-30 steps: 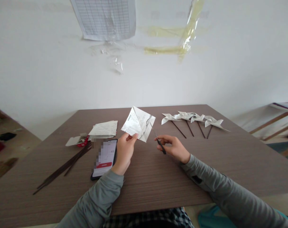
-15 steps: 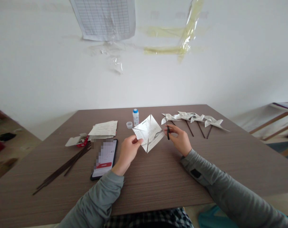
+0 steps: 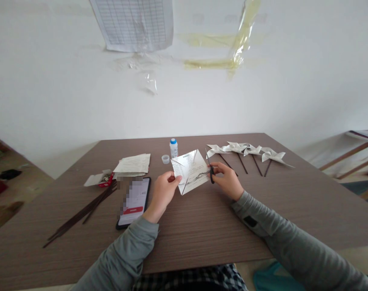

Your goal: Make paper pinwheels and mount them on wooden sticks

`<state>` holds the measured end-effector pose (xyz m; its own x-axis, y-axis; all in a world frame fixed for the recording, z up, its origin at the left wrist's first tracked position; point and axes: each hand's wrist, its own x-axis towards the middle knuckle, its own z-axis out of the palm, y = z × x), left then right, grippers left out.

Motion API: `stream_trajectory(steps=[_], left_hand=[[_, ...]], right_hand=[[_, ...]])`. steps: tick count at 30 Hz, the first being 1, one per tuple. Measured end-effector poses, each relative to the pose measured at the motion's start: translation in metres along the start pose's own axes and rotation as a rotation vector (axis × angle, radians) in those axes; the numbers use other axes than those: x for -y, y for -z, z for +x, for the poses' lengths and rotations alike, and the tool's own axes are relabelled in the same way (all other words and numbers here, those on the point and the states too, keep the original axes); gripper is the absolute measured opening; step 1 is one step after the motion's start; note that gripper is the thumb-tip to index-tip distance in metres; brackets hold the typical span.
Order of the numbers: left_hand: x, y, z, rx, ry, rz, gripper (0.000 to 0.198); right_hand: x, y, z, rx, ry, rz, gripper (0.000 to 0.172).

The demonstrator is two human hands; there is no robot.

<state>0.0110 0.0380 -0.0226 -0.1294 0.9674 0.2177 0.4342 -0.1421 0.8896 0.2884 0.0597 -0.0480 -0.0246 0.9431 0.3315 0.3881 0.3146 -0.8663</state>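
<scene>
My left hand (image 3: 166, 190) pinches the left corner of a square sheet of printed paper (image 3: 193, 171), held above the table. Slits run in from several of its corners toward the middle, and a dark wavy line drawing crosses its lower part. In my right hand (image 3: 228, 180) is a pair of dark-handled scissors (image 3: 212, 171), blades pointing up, close to the paper's right edge. Whether the blades touch the paper I cannot tell. Behind the paper stands a small white bottle with a blue top (image 3: 173, 148), its clear cap (image 3: 165, 159) lying beside it.
Several paper pinwheels on brown sticks (image 3: 253, 151) lie at the back right. To the left are a paper stack (image 3: 132, 165), a small red box of pins (image 3: 106, 179), thin brown sticks (image 3: 77, 216) and a phone (image 3: 133, 204). A wall rises behind the table (image 3: 202, 242).
The paper has turned in my left hand, its top corner swinging right and its bottom corner left. My right hand and the scissors have moved slightly left and down.
</scene>
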Motion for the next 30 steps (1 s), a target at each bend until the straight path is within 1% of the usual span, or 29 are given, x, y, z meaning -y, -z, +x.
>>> stream_trajectory(steps=[3, 7, 10, 14, 21, 25, 30], left_hand=[[-0.004, 0.002, -0.002, 0.014, 0.025, -0.039, 0.016], [-0.008, 0.003, -0.003, -0.026, 0.025, -0.107, 0.014], [-0.008, 0.004, -0.002, -0.041, 0.023, -0.097, 0.013], [-0.005, 0.006, 0.0, -0.043, 0.028, -0.064, 0.012], [-0.002, 0.005, 0.001, -0.065, 0.018, -0.032, 0.018], [-0.001, 0.003, 0.002, -0.102, 0.014, -0.13, 0.022], [0.004, -0.003, 0.001, -0.135, 0.058, -0.234, 0.04]], right_hand=[[0.0, -0.002, -0.002, 0.04, -0.019, 0.001, 0.04], [0.002, -0.005, -0.005, 0.102, -0.014, 0.013, 0.041], [0.005, -0.006, -0.006, 0.142, -0.02, 0.043, 0.041], [0.007, -0.005, -0.005, 0.15, -0.044, 0.075, 0.043], [0.011, -0.005, -0.004, 0.182, -0.044, 0.136, 0.045], [0.012, -0.007, -0.005, 0.123, -0.085, 0.211, 0.052], [0.009, -0.008, -0.003, -0.009, -0.153, 0.314, 0.063]])
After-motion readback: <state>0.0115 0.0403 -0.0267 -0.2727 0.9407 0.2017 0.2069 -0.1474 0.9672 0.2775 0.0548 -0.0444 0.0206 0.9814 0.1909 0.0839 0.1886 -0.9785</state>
